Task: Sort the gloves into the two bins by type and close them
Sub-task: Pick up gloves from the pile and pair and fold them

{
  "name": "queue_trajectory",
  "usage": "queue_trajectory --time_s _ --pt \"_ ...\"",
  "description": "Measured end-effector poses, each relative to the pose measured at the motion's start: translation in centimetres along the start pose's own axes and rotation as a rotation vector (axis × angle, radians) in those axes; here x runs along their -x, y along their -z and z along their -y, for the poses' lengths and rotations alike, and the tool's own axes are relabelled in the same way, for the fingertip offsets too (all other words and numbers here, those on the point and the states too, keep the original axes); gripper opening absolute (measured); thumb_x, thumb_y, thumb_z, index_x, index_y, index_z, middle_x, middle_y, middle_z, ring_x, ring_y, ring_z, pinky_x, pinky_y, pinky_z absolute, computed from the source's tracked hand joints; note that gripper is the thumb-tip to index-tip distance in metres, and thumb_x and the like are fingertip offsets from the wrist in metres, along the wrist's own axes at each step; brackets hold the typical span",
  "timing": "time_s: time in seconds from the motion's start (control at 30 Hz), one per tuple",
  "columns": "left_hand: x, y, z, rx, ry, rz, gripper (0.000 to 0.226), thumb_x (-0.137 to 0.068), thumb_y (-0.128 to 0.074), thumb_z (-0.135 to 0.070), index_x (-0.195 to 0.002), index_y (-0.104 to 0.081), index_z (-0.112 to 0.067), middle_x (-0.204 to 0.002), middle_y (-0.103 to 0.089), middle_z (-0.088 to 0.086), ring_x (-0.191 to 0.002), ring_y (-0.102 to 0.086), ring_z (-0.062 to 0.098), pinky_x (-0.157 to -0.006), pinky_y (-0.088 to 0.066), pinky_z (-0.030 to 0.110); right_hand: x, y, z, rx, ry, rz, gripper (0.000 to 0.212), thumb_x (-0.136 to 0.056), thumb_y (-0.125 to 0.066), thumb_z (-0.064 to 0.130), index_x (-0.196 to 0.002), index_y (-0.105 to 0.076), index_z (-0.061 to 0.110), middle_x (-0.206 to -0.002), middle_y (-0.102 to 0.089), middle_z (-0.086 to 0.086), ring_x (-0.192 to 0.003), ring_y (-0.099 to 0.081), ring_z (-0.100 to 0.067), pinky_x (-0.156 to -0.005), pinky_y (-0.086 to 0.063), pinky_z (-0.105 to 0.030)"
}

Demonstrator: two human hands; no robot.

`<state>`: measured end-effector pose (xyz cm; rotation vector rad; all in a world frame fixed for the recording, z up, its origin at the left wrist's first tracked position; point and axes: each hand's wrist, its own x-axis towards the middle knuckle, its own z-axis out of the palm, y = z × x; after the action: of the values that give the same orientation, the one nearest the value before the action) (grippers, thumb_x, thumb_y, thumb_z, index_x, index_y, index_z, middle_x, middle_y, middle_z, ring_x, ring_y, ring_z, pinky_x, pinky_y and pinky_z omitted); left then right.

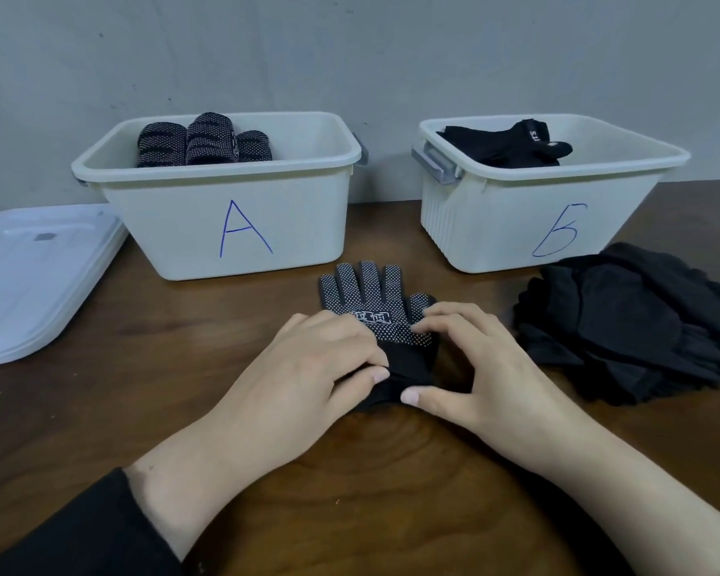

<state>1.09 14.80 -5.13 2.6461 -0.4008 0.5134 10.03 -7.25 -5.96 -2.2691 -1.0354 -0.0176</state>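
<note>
A black glove with white dots (371, 297) lies flat on the wooden table, fingers pointing away from me. My left hand (308, 367) and my right hand (470, 367) both pinch its black cuff at the near end. Behind it stand two white bins. Bin A (242, 209) on the left holds three rolled dotted gloves (204, 141). Bin B (516, 226) on the right holds a plain black glove (512, 147). A pile of plain black gloves (628, 326) lies on the table in front of bin B.
White lids (34, 276) lie stacked at the table's left edge beside bin A. A grey wall stands right behind the bins. Grey latch handles (435, 162) stick out from the bins' sides.
</note>
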Motion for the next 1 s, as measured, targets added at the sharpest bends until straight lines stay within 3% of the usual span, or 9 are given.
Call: queue_trajectory --time_s 0.17,0.33,0.57,0.73,0.83,0.93,1.0 --pt "0.7 -0.4 0.3 0.026 -0.019 0.122 0.026 -0.095 -0.052 -0.051 -0.099 -0.07 -0.033 -0.105 -0.057 -0.021 -0.102 -0.053 0.004 -0.089 -0.044 0.034 0.2 0.1 -0.2 0.053 0.091 0.086 0.055 -0.072 -0.059 0.08 -0.116 -0.057 0.047 -0.143 -0.03 0.031 -0.141 -0.023 0.003 -0.115 -0.033 -0.043" --pt "1.2 0.1 0.9 0.035 0.034 0.146 0.041 -0.087 -0.052 -0.062 -0.108 -0.072 -0.033 -0.114 -0.053 -0.024 -0.109 -0.048 -0.001 -0.094 -0.039 0.02 0.0 1.0 -1.2 0.1 0.198 0.185 0.046 -0.084 -0.057 0.07 -0.121 -0.066 0.044 -0.132 -0.042 0.03 -0.134 -0.035 0.001 -0.11 -0.037 -0.038" --pt "1.0 0.4 1.1 -0.056 0.041 0.193 0.043 -0.085 -0.049 -0.07 -0.109 -0.067 -0.04 -0.123 -0.045 -0.025 -0.117 -0.041 0.001 -0.101 -0.029 0.022 -0.7 0.1 -1.1 0.243 0.357 0.064 0.026 -0.092 -0.06 0.043 -0.105 -0.074 0.025 -0.12 -0.061 0.016 -0.117 -0.056 -0.006 -0.098 -0.044 -0.034" --pt "0.7 0.2 -0.1 -0.069 0.075 0.194 0.051 -0.085 -0.051 -0.07 -0.127 -0.058 -0.041 -0.118 -0.042 -0.026 -0.111 -0.034 -0.005 -0.1 -0.031 0.023 -0.7 -0.3 -0.9 0.109 0.256 0.015 0.021 -0.092 -0.058 0.041 -0.097 -0.071 0.025 -0.114 -0.061 0.023 -0.105 -0.058 -0.002 -0.089 -0.049 -0.038" --pt "0.3 -0.3 -0.6 -0.122 0.097 0.169 0.047 -0.088 -0.044 -0.067 -0.122 -0.06 -0.039 -0.114 -0.044 -0.023 -0.107 -0.041 0.002 -0.094 -0.037 0.03 -0.8 -0.3 -0.7 0.027 0.221 0.027 0.015 -0.093 -0.059 0.039 -0.098 -0.067 0.028 -0.112 -0.061 0.024 -0.106 -0.059 -0.005 -0.09 -0.049 -0.04" --pt "0.0 -0.4 -0.7 -0.154 0.095 0.121 0.029 -0.093 -0.045 -0.052 -0.108 -0.065 -0.038 -0.104 -0.051 -0.02 -0.098 -0.045 0.005 -0.086 -0.039 0.034 -0.8 0.1 -0.6 0.007 0.209 0.055 0.01 -0.094 -0.062 0.039 -0.101 -0.065 0.033 -0.117 -0.059 0.026 -0.113 -0.057 -0.005 -0.099 -0.045 -0.037" --pt "0.0 -0.5 -0.6 -0.15 0.102 0.087 0.025 -0.095 -0.044 -0.046 -0.101 -0.067 -0.038 -0.1 -0.055 -0.02 -0.096 -0.046 0.005 -0.085 -0.038 0.034 -0.6 0.5 -0.7 -0.013 0.18 0.108 0.023 -0.091 -0.066 0.045 -0.113 -0.064 0.038 -0.127 -0.055 0.03 -0.126 -0.051 0.001 -0.107 -0.037 -0.029"
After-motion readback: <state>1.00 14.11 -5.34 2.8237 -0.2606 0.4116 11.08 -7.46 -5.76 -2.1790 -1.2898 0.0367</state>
